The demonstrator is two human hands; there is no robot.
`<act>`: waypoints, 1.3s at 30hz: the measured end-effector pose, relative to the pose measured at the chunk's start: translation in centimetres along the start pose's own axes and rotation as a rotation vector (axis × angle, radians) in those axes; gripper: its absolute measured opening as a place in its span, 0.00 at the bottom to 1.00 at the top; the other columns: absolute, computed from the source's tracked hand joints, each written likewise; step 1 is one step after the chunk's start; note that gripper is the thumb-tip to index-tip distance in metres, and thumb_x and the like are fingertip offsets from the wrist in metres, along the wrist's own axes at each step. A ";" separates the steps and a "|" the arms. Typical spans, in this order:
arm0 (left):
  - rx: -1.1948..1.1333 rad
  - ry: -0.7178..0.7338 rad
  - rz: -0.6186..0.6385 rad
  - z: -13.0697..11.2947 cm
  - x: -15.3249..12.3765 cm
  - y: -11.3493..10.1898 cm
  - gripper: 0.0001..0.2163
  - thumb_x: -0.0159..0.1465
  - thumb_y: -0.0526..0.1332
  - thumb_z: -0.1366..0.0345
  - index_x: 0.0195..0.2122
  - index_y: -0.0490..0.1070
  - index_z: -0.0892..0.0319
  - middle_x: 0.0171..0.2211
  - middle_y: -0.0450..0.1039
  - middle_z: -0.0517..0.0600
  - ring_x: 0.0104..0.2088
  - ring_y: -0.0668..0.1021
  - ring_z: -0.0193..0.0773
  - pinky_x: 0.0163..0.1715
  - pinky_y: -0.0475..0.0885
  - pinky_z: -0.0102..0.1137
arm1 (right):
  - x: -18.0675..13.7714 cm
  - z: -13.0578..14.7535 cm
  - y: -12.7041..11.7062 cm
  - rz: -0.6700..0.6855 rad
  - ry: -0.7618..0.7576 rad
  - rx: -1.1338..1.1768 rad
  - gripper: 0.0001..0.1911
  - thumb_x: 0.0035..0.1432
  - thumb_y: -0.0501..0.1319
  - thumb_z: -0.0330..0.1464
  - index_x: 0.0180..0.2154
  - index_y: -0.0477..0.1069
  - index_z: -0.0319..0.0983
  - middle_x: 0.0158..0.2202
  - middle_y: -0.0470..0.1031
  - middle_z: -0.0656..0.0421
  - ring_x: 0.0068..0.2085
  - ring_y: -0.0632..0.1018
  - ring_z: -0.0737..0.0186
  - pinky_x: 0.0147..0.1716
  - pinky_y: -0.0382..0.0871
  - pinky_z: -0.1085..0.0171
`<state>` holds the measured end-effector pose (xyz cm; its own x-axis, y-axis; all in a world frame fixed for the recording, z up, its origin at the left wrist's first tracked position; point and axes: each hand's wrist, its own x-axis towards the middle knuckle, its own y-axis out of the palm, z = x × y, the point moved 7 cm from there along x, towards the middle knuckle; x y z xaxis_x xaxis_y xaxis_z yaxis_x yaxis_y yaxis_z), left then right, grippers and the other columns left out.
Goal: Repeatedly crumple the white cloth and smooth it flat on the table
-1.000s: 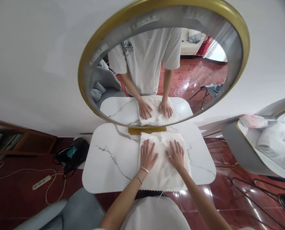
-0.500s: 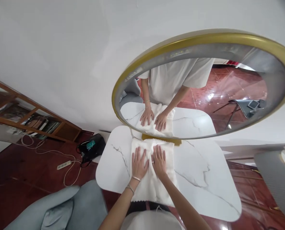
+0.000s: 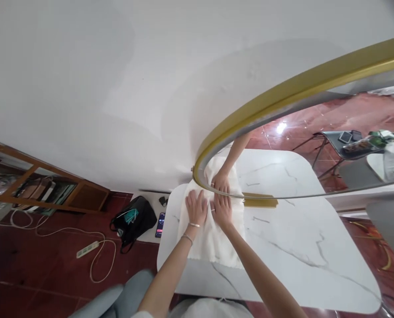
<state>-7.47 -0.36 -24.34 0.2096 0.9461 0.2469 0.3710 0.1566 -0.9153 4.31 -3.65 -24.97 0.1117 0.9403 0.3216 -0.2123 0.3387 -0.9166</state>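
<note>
Since a moment ago the view has been swung to the left, so the white cloth (image 3: 213, 234) and the two hands are now seen nearer the middle and smaller, and the hands have been brought closer together. The left hand (image 3: 196, 208) is laid flat on the far part of the cloth, palm down, with its fingers (image 3: 193, 197) spread a little and holding nothing. Two thin bracelets (image 3: 191, 232) are worn on that wrist. The right hand (image 3: 222, 209) is pressed flat on the cloth just beside the left hand, almost touching it, with its fingers (image 3: 224, 199) held straight and close together and nothing gripped. A ring is seen on one of them.

The cloth is spread on the left part of the white marble table (image 3: 283, 256), and its far edge is pushed up near the mirror. The near edge of the cloth lies well back from the table's near edge.

A big round mirror with a gold rim (image 3: 283, 92) is stood at the back of the table, and a hand is shown in it. On the red floor to the left, a black bag (image 3: 132, 221), a phone (image 3: 161, 219) and a white power strip (image 3: 87, 250) with its cord can be seen. A wooden shelf (image 3: 34, 190) is set against the wall.
</note>
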 end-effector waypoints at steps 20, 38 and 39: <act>0.021 -0.113 -0.039 9.2 0.6 -2.2 0.27 0.66 0.49 0.54 0.64 0.54 0.60 0.62 0.56 0.62 0.64 0.55 0.53 0.60 0.52 0.53 | 4.4 7.8 4.5 0.176 -0.091 0.026 0.28 0.64 0.46 0.38 0.62 0.54 0.33 0.64 0.56 0.47 0.64 0.53 0.51 0.60 0.45 0.50; 0.046 0.128 0.224 6.9 2.4 -1.1 0.24 0.65 0.50 0.63 0.63 0.56 0.50 0.67 0.46 0.53 0.67 0.46 0.52 0.59 0.44 0.61 | 3.1 6.9 3.1 0.143 0.046 -0.015 0.29 0.62 0.51 0.47 0.64 0.52 0.50 0.67 0.46 0.51 0.65 0.48 0.36 0.58 0.43 0.36; 0.061 0.094 0.222 7.6 1.8 -1.6 0.24 0.65 0.50 0.64 0.63 0.56 0.51 0.67 0.46 0.53 0.67 0.46 0.52 0.59 0.45 0.61 | 2.9 7.7 3.3 0.166 0.000 -0.013 0.29 0.63 0.50 0.47 0.64 0.51 0.51 0.67 0.45 0.51 0.66 0.46 0.36 0.58 0.41 0.35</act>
<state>-14.57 3.27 -24.84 0.3639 0.9293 0.0630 0.2516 -0.0330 -0.9673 -3.53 0.48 -25.18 0.0760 0.9832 0.1659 -0.2150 0.1786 -0.9601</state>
